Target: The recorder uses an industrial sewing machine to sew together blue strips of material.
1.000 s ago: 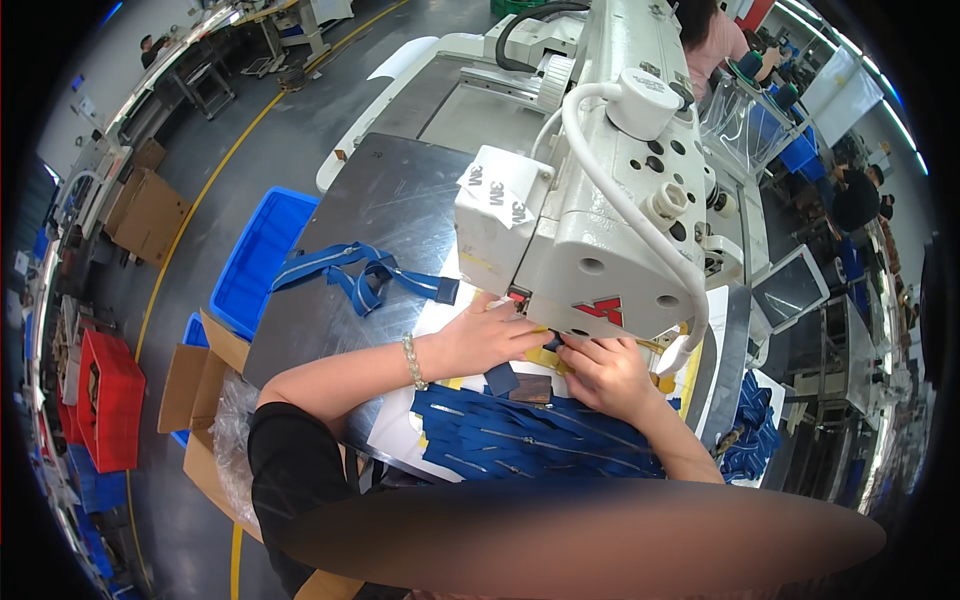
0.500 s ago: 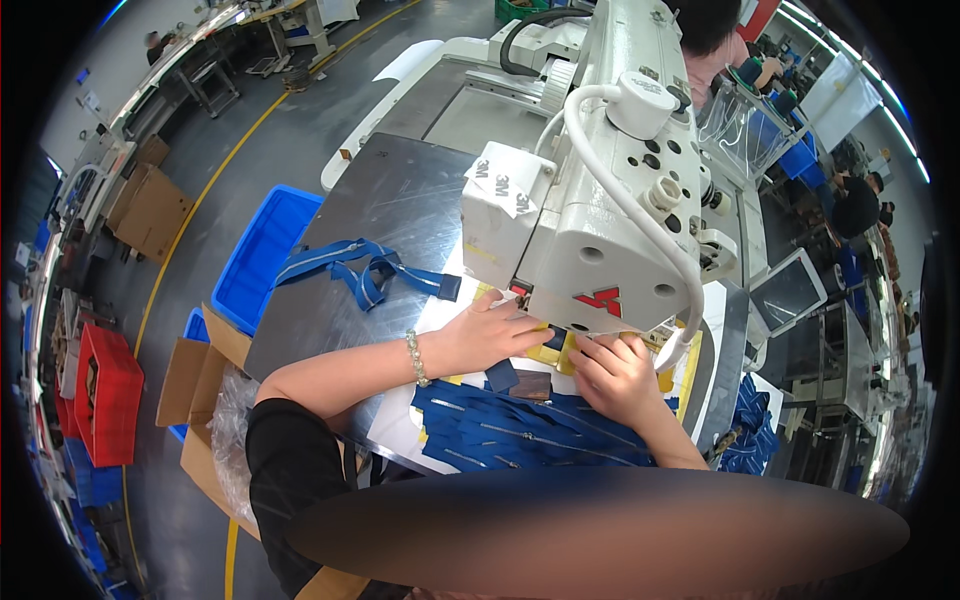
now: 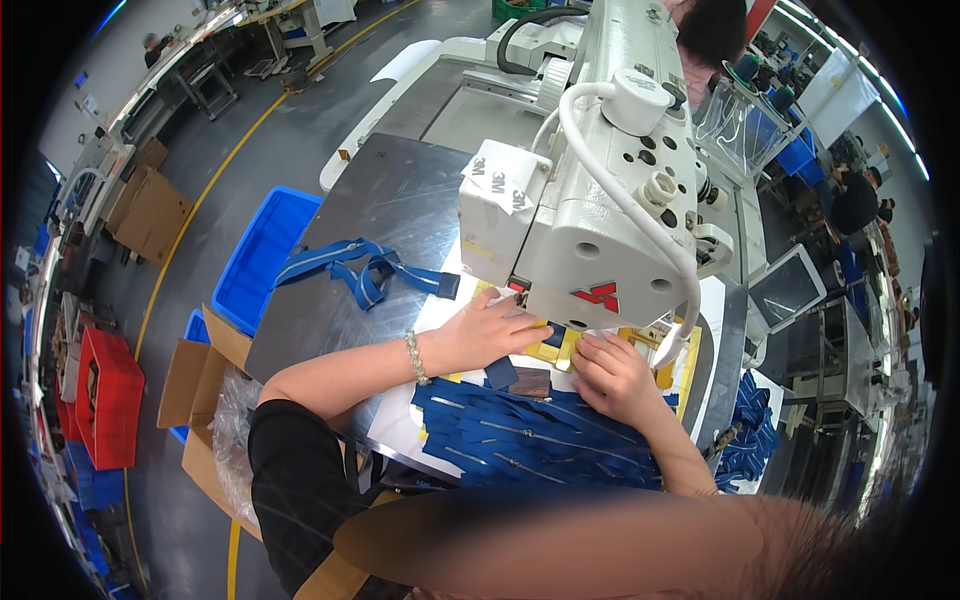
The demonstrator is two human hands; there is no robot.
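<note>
My left hand [image 3: 487, 335], with a beaded bracelet at the wrist, lies with fingers stretched out over a yellow plate [image 3: 552, 352] beneath the head of a white industrial sewing machine [image 3: 600, 240]. A small dark blue piece shows in the plate beyond its fingertips. My right hand [image 3: 618, 378] rests at the plate's right near edge, fingers loosely bent and nothing visible in them. Just in front of both hands spreads a heap of blue zippers [image 3: 520, 430]. A dark blue fabric tab [image 3: 501, 374] and a brownish flat block [image 3: 530, 382] lie between heap and plate.
More blue zipper tape [image 3: 365, 272] lies on the metal table [image 3: 400, 190] to the left. Beside the table stand a blue bin [image 3: 262, 255] and an open cardboard box [image 3: 190, 385]. At the right are a tablet-like screen [image 3: 787, 288] and another zipper bundle [image 3: 750, 430].
My right hand has drawn back slightly toward me, uncovering more of the yellow plate. My left hand stays nearly in place. A person behind the machine has shifted.
</note>
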